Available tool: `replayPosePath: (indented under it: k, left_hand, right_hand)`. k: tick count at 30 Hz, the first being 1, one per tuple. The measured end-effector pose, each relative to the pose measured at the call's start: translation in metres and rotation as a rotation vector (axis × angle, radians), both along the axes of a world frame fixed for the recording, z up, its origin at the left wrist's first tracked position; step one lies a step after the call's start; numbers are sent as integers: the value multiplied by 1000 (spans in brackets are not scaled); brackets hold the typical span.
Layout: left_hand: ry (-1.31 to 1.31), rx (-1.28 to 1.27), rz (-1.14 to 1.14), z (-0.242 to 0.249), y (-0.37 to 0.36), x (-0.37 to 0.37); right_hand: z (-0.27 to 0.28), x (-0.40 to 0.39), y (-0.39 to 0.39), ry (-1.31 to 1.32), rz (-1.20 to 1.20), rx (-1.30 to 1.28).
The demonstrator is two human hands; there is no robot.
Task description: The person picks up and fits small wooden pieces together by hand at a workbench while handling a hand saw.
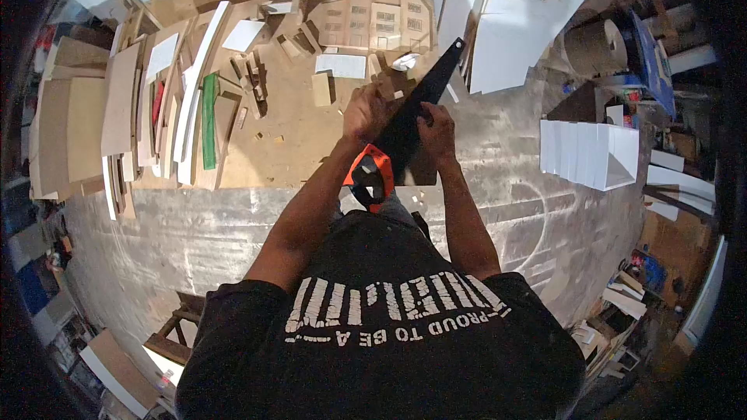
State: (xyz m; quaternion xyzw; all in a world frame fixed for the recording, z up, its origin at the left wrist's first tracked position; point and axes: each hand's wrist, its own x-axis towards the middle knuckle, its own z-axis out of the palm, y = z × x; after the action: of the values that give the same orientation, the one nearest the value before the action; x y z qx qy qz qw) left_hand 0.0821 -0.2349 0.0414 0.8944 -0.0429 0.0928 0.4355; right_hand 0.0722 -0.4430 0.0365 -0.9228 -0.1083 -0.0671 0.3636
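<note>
A handsaw lies slantwise before me, its orange and black handle (pixel 375 165) close to my body and its dark blade (pixel 436 78) pointing away to the upper right. My right hand (pixel 437 132) is at the blade's right edge, thumb and fingers pinched on it. On the other side of the blade, my left hand (pixel 366 114) has its fingers bent together; I cannot tell what they hold. A small pale wood bit (pixel 399 95) shows just by those fingertips. Beyond them stands a small wood block (pixel 322 89).
Strips of board (pixel 198 82) and a green strip (pixel 209 120) lie on the left of the wooden sheet (pixel 288 159). Cardboard pieces with printed house fronts (pixel 377 22) are at the back. White panels (pixel 510 43) lean at upper right, above a white box (pixel 589 154).
</note>
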Motion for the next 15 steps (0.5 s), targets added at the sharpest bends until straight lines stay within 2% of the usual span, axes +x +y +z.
replayPosePath:
  k: [2, 6, 8, 12, 15]
  left_hand:
    - [-73, -80, 14, -11, -1, 2]
    - [-6, -12, 6, -14, -4, 6]
    - [57, 18, -10, 6, -3, 4]
    - [120, 1, 26, -6, -1, 2]
    - [117, 12, 20, -11, 0, 3]
  right_hand:
    - [1, -5, -6, 36, -25, -34]
    - [-1, -9, -13, 133, -66, -32]
    - [0, -8, -12, 140, -63, -21]
    - [0, -5, -9, 9, -45, -6]
    - [4, -3, -6, 76, -37, 61]
